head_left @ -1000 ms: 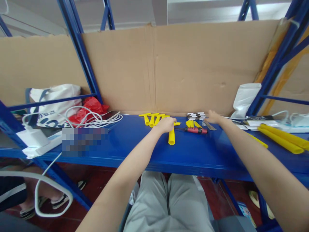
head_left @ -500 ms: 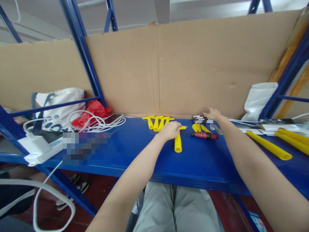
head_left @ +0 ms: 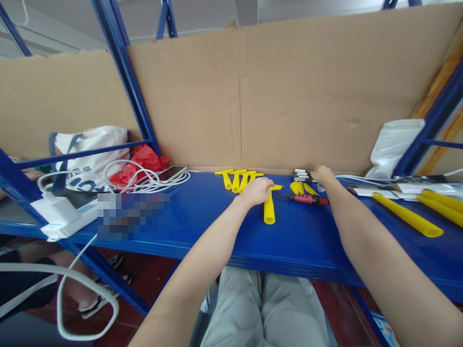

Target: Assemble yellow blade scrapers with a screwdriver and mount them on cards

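My left hand (head_left: 257,192) is closed on a yellow T-shaped plastic tube piece (head_left: 269,213), gripping it near its top crossbar. The tube's open end faces me. Beyond that hand, several like yellow T-shaped pieces (head_left: 236,183) lie in a row against the cardboard. My right hand (head_left: 323,173) reaches to the back, its fingers bent at the right end of a pile of small black-and-white parts (head_left: 301,175); whatever is in its fingertips is hidden. Between my hands lie small flat yellow blades (head_left: 297,187) and a red-and-black screwdriver (head_left: 309,199), its shaft pointing left.
Upright cardboard (head_left: 289,96) closes off the back of the blue shelf (head_left: 217,226). White cables (head_left: 159,183), a red bag (head_left: 141,164) and a power strip (head_left: 68,221) are at left. Long yellow tubes (head_left: 407,214) and a white pouch (head_left: 394,144) are at right. Another person's leg (head_left: 68,279) shows below.
My right hand's stretched fingers have bent down at the pile of small parts. My left hand keeps its grip on the yellow piece. The view has shifted slightly.
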A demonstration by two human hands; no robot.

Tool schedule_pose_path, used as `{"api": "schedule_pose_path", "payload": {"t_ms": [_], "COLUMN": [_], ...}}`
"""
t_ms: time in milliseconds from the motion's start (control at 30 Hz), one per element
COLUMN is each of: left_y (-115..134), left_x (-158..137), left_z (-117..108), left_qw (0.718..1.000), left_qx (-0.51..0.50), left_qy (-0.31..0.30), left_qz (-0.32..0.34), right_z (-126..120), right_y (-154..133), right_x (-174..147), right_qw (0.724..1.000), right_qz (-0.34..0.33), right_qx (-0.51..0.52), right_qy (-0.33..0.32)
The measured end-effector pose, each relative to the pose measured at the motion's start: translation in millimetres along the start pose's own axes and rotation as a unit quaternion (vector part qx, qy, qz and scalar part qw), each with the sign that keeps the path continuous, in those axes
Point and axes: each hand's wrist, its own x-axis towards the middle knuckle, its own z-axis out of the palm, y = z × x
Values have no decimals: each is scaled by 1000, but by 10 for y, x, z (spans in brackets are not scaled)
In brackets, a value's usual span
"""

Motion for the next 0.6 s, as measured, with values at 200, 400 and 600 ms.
{"api": "schedule_pose_path", "payload": {"t_ms": [200,400,600], "left_y": [-20,2,101], "left_x": [2,3,-14], "left_z": [0,-26,-105], "left_qw": [1000,999,994], "left_qx": [-3,-27,-25], "left_qy": [3,5,-1], "left_qz": [-4,-28,-102], "right_z": [-191,-461,-776], "right_y": [-91,-95,-252], "right_x": [-142,-152,-291], "right_qw": [986,952,925], "right_qz": [93,91,58], "right_qx": [103,245,327], "right_qy": [87,160,185]}}
